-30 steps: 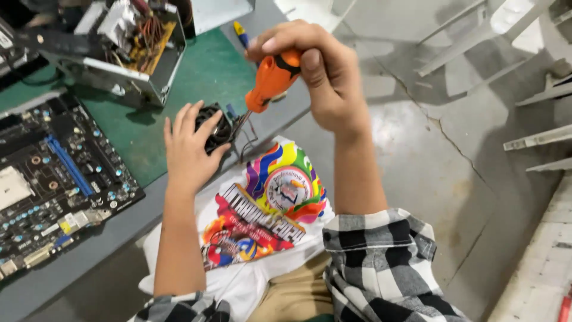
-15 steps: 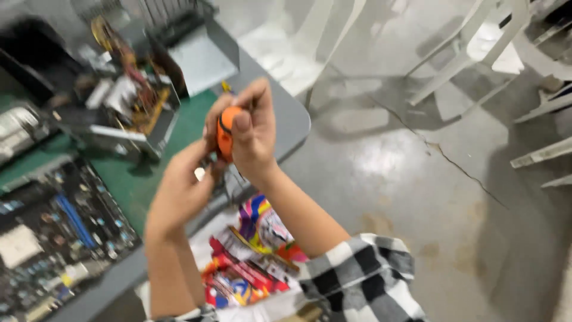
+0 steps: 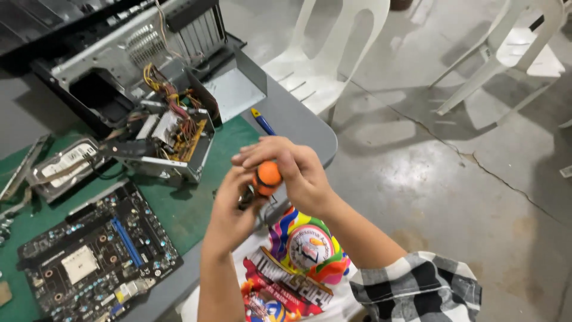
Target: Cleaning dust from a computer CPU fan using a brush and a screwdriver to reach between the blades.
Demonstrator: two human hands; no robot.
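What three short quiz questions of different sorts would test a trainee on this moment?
1. True or false: the right hand grips a screwdriver with an orange handle.
2. What lies on the green mat left of the left hand: A plate, B circuit board, C book?
3. What colour is the chair beyond the table?

Key: 1 true; 2 B; 3 white.
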